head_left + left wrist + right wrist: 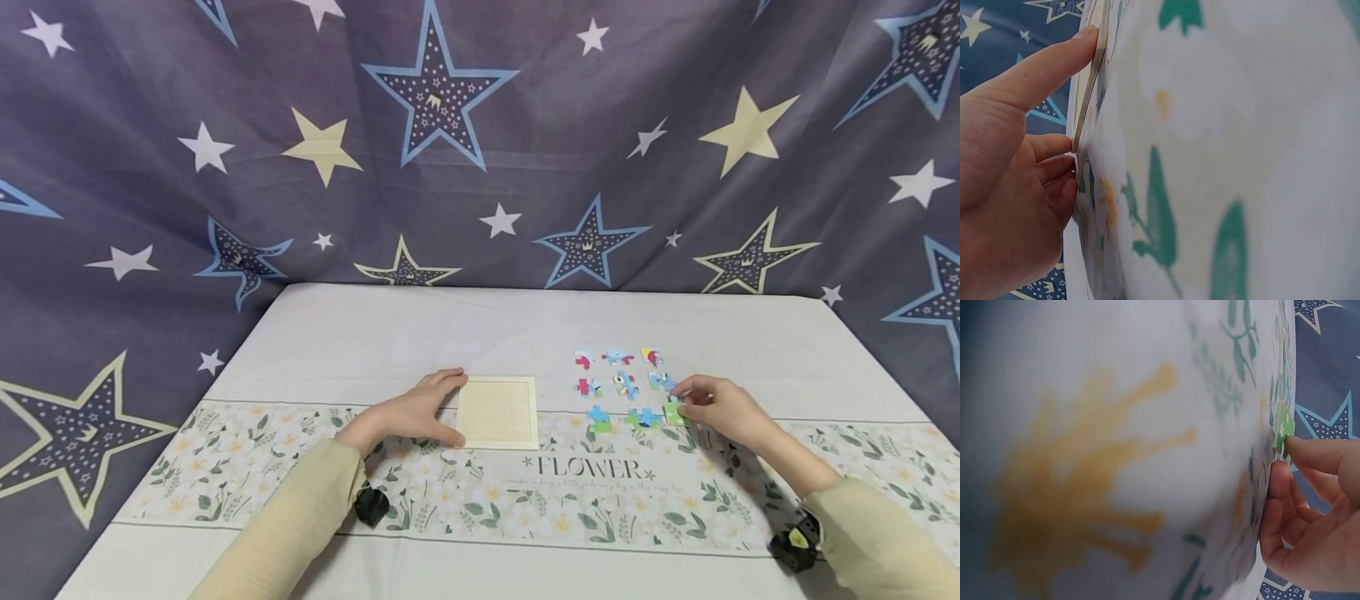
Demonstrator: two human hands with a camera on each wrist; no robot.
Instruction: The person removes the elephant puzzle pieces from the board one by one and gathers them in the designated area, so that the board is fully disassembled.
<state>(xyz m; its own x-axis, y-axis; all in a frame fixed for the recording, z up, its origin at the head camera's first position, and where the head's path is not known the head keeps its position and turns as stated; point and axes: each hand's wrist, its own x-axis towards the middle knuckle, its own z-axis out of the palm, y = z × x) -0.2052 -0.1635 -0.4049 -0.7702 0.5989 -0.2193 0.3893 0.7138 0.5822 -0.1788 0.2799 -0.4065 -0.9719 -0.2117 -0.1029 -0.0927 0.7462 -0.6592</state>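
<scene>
A square, pale wooden puzzle tray (498,413) with a raised rim lies flat on the table. My left hand (420,408) is spread along its left side, thumb at the near corner and fingers at the far one. In the left wrist view the thumb (1054,72) touches the tray's edge (1092,78). My right hand (723,410) pinches a green puzzle piece (674,412) at the near right of a group of pieces. The right wrist view shows the thumb on this green piece (1284,425), close over the cloth.
Several colourful jigsaw pieces lie in loose rows, among them a blue-green one (599,418) and a red-yellow one (652,357). A white tablecloth (390,333) with a floral band covers the table. Behind its far edge hangs a dark star-patterned curtain (540,183).
</scene>
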